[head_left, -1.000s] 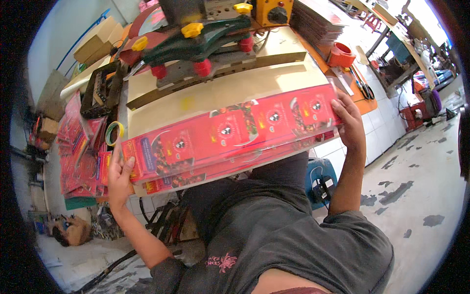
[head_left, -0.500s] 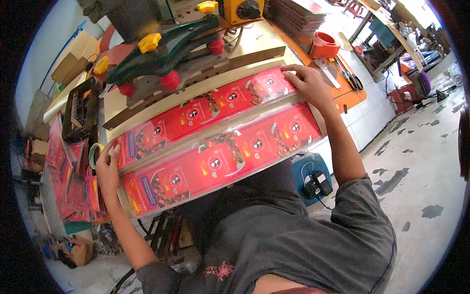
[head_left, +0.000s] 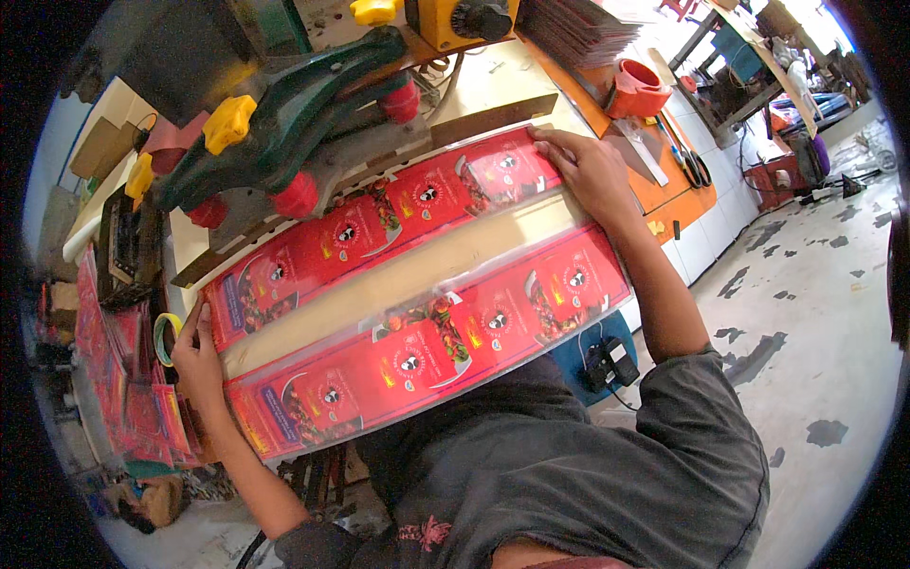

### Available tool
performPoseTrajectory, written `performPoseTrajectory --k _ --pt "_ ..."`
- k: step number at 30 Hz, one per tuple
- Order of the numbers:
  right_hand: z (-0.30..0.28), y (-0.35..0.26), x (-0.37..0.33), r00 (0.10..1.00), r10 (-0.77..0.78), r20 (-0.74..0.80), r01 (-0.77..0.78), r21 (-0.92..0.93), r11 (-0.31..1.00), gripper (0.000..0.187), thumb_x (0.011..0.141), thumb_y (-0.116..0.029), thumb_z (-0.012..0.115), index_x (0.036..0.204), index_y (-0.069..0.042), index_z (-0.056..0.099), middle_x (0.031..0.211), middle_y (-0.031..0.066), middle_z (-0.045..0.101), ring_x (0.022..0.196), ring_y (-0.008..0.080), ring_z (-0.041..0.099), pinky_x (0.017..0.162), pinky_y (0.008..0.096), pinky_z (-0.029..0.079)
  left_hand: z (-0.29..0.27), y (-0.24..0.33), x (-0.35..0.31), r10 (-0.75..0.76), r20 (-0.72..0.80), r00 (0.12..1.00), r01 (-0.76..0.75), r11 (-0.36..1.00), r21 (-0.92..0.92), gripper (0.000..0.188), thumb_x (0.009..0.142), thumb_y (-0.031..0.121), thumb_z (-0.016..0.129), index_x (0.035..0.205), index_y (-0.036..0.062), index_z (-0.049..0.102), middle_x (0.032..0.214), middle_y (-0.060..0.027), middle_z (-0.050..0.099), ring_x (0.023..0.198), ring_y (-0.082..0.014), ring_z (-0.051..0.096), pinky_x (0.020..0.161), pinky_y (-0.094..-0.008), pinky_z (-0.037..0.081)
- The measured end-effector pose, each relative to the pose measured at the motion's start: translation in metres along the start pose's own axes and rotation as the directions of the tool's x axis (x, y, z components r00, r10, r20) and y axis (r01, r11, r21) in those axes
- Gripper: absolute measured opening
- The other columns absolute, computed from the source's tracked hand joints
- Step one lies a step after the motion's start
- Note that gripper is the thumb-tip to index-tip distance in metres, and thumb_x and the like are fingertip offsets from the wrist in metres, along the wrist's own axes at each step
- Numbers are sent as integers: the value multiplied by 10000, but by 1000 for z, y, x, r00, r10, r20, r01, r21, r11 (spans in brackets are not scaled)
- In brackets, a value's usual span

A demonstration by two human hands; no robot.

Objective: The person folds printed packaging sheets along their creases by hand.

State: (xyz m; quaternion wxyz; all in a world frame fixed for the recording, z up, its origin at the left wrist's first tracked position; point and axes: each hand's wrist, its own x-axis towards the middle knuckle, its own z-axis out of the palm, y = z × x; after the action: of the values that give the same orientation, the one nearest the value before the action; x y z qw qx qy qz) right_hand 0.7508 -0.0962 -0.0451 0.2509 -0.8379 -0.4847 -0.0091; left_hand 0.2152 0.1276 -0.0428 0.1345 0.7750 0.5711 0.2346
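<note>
Two long red printed plastic film strips, with food pictures and round white emblems, lie across the work in front of me. My left hand (head_left: pixel 197 358) pinches the left end of the far strip (head_left: pixel 422 201). At that strip's right end my right hand (head_left: pixel 590 175) grips the edge, fingers bent over it and thumb tucked below. The far strip runs along the front of a machine's metal bar (head_left: pixel 223 251). Nearer my body lies the second strip (head_left: pixel 436 356), its front edge over my lap. A cream bed surface (head_left: pixel 408 270) shows between both strips.
Above the bar sits a dark green bracket (head_left: pixel 275 133) with red and yellow knobs. To the right are a red tape dispenser (head_left: pixel 637 93), scissors (head_left: pixel 698 171) and stacked sheets (head_left: pixel 578 33). Red packets (head_left: pixel 128 408) and a yellow tape roll (head_left: pixel 167 339) lie left.
Both hands have moved the far strip away from me toward the machine bar. The gap between the strips is wider, baring more of the cream surface. The view has shifted slightly.
</note>
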Motion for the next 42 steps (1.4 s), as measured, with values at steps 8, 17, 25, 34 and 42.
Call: performPoseTrajectory --k 8,17,25,34,42 --pt "-2 -3 -2 1000 -7 -28 7 4 1000 302 964 -444 569 1160 -276 727 982 132 730 922 343 693 815 450 526 4 4 4 25 -11 1000 -26 998 -61 398 1019 334 582 1293 55 654 1131 -127 731 792 -104 560 742 -273 475" --pt "0 -10 -5 991 127 36 -131 158 979 369 968 -382 609 1213 -123 705 1111 183 715 1060 305 693 915 373 512 -8 41 -2 -199 17 980 195 972 129 322 983 205 580 1273 99 673 1098 -206 713 804 -197 645 762 -325 491" --pt "-4 -23 -4 997 13 77 -26 171 985 370 997 -275 591 1247 -12 666 1213 157 699 1150 243 654 1007 339 466 -6 23 -4 -117 -84 990 115 993 -29 328 949 327 631 1171 107 729 985 -202 720 825 -306 709 765 -368 521" --pt "2 -12 2 997 5 71 -22 234 972 372 1012 -260 579 1263 5 653 1236 168 686 1179 243 631 1029 343 451 5 5 2 -38 -139 990 19 991 -136 338 928 352 658 1170 127 730 989 -189 721 846 -306 715 751 -370 529" --pt "-12 -25 -7 998 30 63 -42 187 981 368 1011 -269 574 1260 -12 659 1216 164 696 1151 231 647 1011 342 463 3 13 2 -55 -95 994 48 997 -67 327 941 340 640 1162 118 733 1011 -205 716 902 -332 708 799 -388 527"
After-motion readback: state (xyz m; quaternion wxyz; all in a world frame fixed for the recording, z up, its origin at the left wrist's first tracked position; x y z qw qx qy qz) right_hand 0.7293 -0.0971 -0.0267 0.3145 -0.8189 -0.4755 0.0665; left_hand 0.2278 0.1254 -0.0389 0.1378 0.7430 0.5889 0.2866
